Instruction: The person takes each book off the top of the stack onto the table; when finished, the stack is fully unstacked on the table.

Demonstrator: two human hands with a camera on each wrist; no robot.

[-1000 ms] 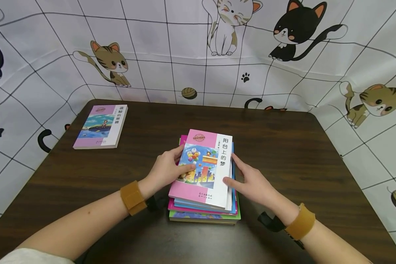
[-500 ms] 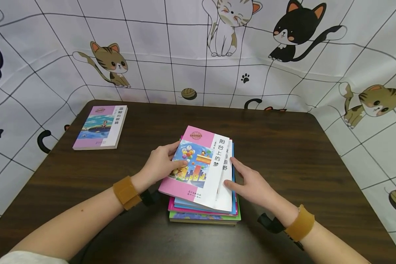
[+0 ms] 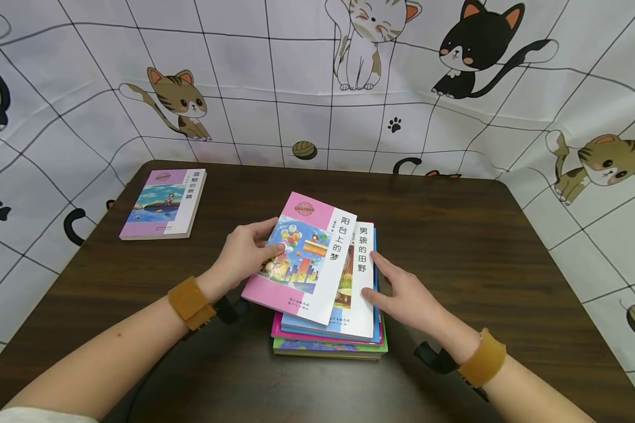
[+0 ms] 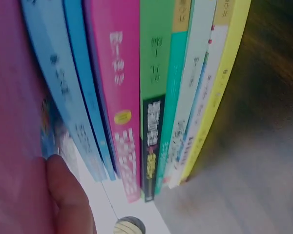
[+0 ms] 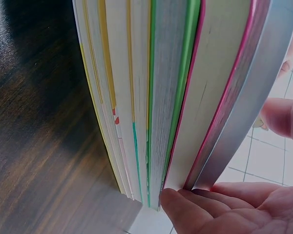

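My left hand [image 3: 243, 249] grips a pink-and-white paperback [image 3: 301, 258] by its left edge, with the thumb on the cover and the fingers underneath. The book is turned askew and overhangs the left side of a book stack [image 3: 328, 349]. Partly uncovered beneath it is another white-fronted book [image 3: 362, 294]. My right hand [image 3: 410, 294] rests along the stack's right side, its thumb at that book's cover edge. In the right wrist view, its fingertips [image 5: 173, 202] touch the page edges. Coloured spines [image 4: 122, 97] fill the left wrist view, beside a left-hand finger [image 4: 71, 195].
A similar pink-and-white book [image 3: 164, 202] lies alone at the back left of the dark wooden table [image 3: 455, 235]. Behind the table hangs a white gridded cloth [image 3: 275, 70] printed with cats. Both wrists carry brown straps [image 3: 190, 302] with black camera mounts.
The left hand has drawn the top book leftward and rotated it, baring the white-fronted book below. The right hand has stayed at the stack's right side.
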